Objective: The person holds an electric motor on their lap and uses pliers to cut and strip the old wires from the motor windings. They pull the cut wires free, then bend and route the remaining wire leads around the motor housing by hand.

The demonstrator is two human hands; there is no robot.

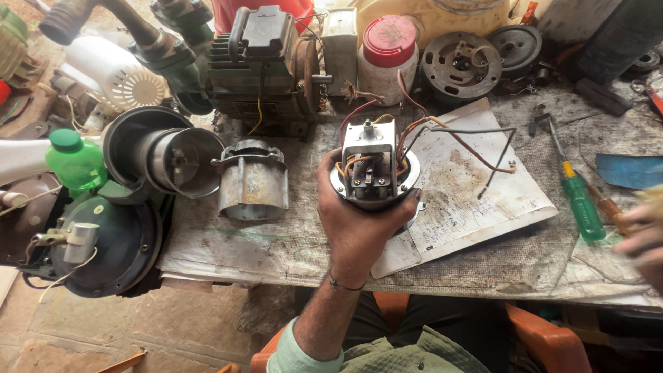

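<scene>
Your left hand is wrapped from below around a round metal motor part, fingers curled up its sides and thumb on the left rim, holding it upright just above the bench. A pale metal bracket with a terminal block sits on top of the part, and red, brown and grey wires trail from it to the right. Your right hand is at the far right edge, blurred and cut off by the frame; you cannot tell whether it is closed or what it touches. A green-handled screwdriver lies between your two hands, nearer the right one. Under and right of the held part lies a dirty sheet of paper on the worn bench top. Left of your grip stands a grey metal housing; beyond it a green motor and a red-lidded jar. The floor below is stone.
</scene>
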